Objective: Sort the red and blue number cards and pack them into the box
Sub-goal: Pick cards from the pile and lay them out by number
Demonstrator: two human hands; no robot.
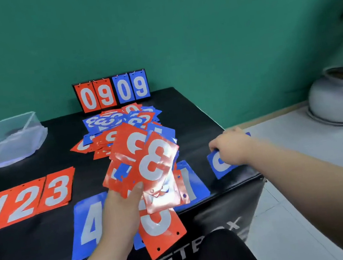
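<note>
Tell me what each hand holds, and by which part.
Left hand grips the mixed card stack by its near end; right hand grips a blue card by its far edge.

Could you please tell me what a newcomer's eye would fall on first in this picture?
The left hand holds a messy fan of mostly red cards at the centre. Behind it a scoreboard reading 0909 stands at the back, and a red 1-2-3 row lies at the left. The right hand grips a blue card at the right edge of the table.
</note>
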